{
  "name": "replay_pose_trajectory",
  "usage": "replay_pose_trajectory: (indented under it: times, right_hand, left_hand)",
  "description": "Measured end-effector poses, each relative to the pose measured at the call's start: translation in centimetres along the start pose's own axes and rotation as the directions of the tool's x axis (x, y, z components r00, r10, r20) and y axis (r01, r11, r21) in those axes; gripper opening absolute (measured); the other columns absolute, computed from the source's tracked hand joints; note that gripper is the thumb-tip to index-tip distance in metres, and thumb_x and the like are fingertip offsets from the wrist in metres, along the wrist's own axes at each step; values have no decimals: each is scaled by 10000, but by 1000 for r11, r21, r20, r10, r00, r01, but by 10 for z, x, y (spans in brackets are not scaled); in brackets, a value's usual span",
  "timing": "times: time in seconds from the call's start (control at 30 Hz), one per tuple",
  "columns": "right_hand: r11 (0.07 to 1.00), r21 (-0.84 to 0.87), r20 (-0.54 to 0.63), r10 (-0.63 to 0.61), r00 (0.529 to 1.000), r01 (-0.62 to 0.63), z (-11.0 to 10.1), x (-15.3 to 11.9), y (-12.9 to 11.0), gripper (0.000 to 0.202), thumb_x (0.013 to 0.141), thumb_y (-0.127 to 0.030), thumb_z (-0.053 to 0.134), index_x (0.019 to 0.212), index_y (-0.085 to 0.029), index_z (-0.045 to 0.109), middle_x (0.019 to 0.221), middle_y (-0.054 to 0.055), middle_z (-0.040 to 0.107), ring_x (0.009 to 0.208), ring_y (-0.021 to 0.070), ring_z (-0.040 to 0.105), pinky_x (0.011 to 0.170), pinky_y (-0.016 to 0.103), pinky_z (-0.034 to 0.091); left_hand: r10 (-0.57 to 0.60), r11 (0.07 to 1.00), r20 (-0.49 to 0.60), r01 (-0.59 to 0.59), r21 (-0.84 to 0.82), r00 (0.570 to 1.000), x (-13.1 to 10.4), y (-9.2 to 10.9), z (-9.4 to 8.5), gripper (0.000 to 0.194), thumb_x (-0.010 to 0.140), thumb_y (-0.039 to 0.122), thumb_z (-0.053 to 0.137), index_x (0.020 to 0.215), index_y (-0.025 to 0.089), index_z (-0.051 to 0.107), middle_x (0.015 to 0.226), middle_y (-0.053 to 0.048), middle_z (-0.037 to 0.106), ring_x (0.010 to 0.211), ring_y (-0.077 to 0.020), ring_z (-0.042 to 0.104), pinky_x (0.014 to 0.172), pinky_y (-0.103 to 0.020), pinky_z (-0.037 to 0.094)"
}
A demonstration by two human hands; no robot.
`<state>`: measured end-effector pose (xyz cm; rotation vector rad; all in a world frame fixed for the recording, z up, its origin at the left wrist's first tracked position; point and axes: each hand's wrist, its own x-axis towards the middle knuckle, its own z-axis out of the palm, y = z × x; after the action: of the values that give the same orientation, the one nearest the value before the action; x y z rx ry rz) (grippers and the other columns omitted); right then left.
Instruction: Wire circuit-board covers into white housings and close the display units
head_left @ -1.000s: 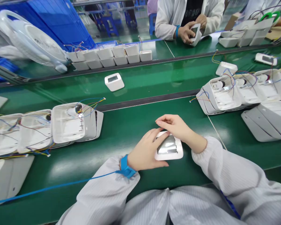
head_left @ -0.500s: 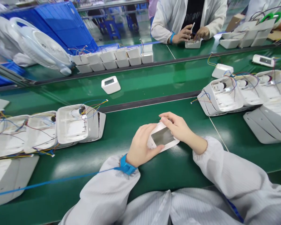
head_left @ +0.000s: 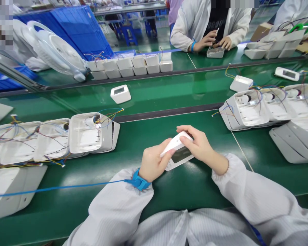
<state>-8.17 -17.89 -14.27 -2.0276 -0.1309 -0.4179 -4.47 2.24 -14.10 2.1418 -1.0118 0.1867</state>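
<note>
Both hands now hold the white panel point(head_left: 178, 153) clear of the worktop point(head_left: 133, 143); a second ago it lay flat under them, window up. The left hand point(head_left: 152, 163) pinches its near left edge, fingers closed on it, while the right hand point(head_left: 199, 145) wraps over the top right corner, gripping too. The panel has been tipped up on edge, so its grey window faces the person and its rim points away. Lifted and turned like this, it looks to be under inspection or being readied for fitting rather than pressed down.

A blue wrist strap point(head_left: 140, 181) sits on the left wrist, its cord running off to the left. Open white housings point(head_left: 89, 135) with loose coloured wires lie in a row well to the left, and more housings point(head_left: 243, 109) to the right. One small white unit point(head_left: 120, 93) rides the belt beyond. Across the line, another person's hands point(head_left: 215, 42) work on a part.
</note>
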Motion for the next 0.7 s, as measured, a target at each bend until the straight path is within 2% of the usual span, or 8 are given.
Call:
replay_pose_trajectory:
  times: [0.13,0.33,0.57,0.7]
  right_hand:
    - [998,-65,-50,6,999,-9,1,-2,-5,344,914,-441,547,1109,-169,622,1062,54,664,950,187,623,835,310,477]
    - [988,-144,-83,-67,994,54,3,-3,-7,284,920,-413,539,997,-163,649,982,47,676,904,177,628,792,290,466]
    - [969,-204,-28,-146,989,138,-4,2,-9,324,916,-443,536,853,-147,650,807,40,661,736,154,602,693,281,430]
    - [971,-205,-18,-127,992,121,-7,2,-11,336,917,-450,536,837,-145,652,790,37,660,716,146,597,674,272,414]
  left_hand:
    - [32,999,19,-32,28,999,0,2,0,362,964,362,478,1225,152,614,742,-10,650,620,-109,579,615,-228,426]
    - [100,994,16,-101,31,995,1,-2,0,349,958,346,487,1207,133,608,712,-3,646,593,-107,576,601,-229,420]
    - [126,988,-8,-125,92,992,-3,8,2,381,963,376,468,1224,125,586,738,-12,667,587,-119,595,575,-241,420]
    - [119,991,-16,-118,58,993,-6,11,5,381,958,365,478,1223,112,583,739,-18,668,584,-124,597,581,-246,428]
